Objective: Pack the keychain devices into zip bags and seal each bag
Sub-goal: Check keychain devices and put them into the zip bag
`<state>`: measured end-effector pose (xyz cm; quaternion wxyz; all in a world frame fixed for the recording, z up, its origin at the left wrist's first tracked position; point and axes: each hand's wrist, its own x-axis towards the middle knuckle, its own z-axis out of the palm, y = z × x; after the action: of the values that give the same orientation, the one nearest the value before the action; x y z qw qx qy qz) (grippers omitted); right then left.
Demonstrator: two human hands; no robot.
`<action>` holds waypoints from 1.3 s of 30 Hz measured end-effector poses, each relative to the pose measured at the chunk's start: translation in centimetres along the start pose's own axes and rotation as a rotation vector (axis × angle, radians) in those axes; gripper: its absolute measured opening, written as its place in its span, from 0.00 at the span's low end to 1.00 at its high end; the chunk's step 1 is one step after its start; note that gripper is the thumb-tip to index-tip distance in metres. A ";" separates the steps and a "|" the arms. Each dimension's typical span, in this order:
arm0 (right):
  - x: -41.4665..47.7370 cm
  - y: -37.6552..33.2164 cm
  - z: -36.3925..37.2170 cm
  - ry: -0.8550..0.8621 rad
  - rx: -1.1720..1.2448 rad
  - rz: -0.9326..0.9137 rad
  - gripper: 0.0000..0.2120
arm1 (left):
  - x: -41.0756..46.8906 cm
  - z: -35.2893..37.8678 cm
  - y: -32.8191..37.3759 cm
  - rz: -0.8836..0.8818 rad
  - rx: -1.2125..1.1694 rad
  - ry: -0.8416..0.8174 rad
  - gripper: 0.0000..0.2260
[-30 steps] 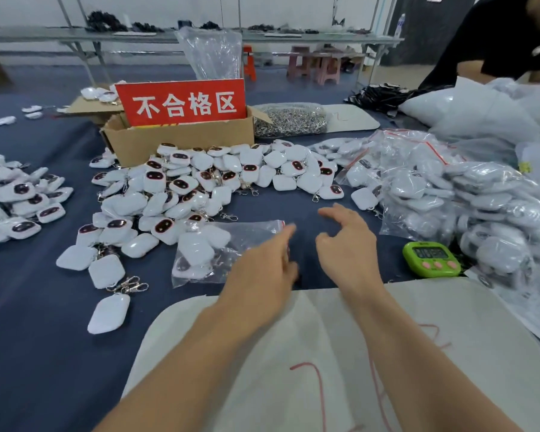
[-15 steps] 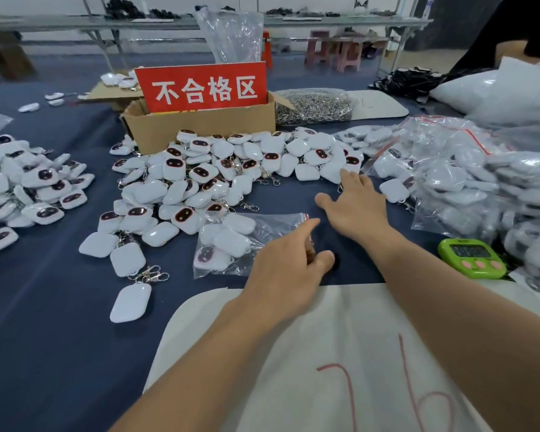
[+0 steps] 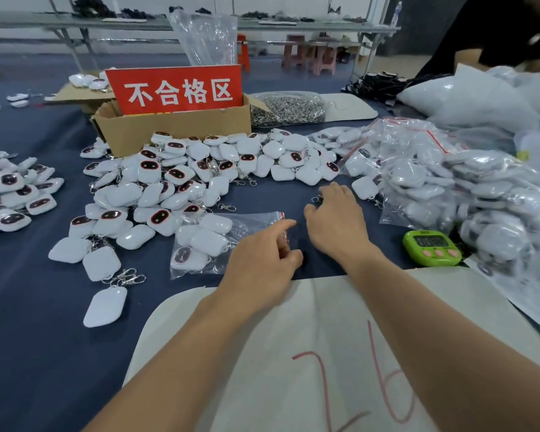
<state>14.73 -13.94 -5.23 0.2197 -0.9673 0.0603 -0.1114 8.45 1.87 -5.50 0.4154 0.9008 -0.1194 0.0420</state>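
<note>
Head view: the left grip point(image 3: 262, 257) pinches the mouth of the part-filled zip bag point(image 3: 206, 244) lying on the surface point(image 3: 28, 307). Its film looks limp and slippery, best held by the stiffer zip edge. The right grip point(image 3: 335, 222) curls over a keychain device point(image 3: 317, 199), only its clasp showing: probably light, hard and smooth.
</note>
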 end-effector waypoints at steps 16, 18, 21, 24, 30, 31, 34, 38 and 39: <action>-6.4 0.7 -3.2 0.027 0.193 0.105 0.12 | -0.2 -0.2 0.1 -0.005 0.034 -0.006 0.22; -6.2 0.8 -3.3 0.031 0.206 0.134 0.10 | -0.1 -0.2 0.0 -0.009 0.039 -0.009 0.22; -6.1 0.7 -3.9 0.003 0.390 0.116 0.11 | -0.1 -0.2 0.2 -0.021 0.026 0.000 0.22; -6.5 0.0 -4.3 0.012 0.661 0.102 0.13 | -0.4 -0.4 0.6 -0.029 -0.071 0.065 0.17; -7.5 -1.9 -4.3 -0.035 1.034 0.163 0.17 | -1.2 -1.0 1.8 0.030 -0.293 0.142 0.10; -7.7 -2.0 -4.4 -0.032 1.030 0.157 0.18 | -1.3 -1.0 2.0 0.042 -0.317 0.147 0.13; -8.1 -2.3 -4.2 -0.086 1.062 0.162 0.22 | -1.3 -1.1 2.0 0.080 -0.338 0.170 0.17; -8.0 -2.4 -5.0 -0.244 1.449 0.359 0.11 | -1.1 -1.3 1.6 0.100 -0.430 0.183 0.15; -8.0 -2.4 -5.2 -0.285 1.467 0.379 0.08 | -1.0 -1.3 1.5 0.101 -0.463 0.181 0.14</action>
<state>5.91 -12.62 -1.14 0.8257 -0.5523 0.1067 0.0424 7.13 2.10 -3.75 0.6171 0.7670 -0.1330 0.1150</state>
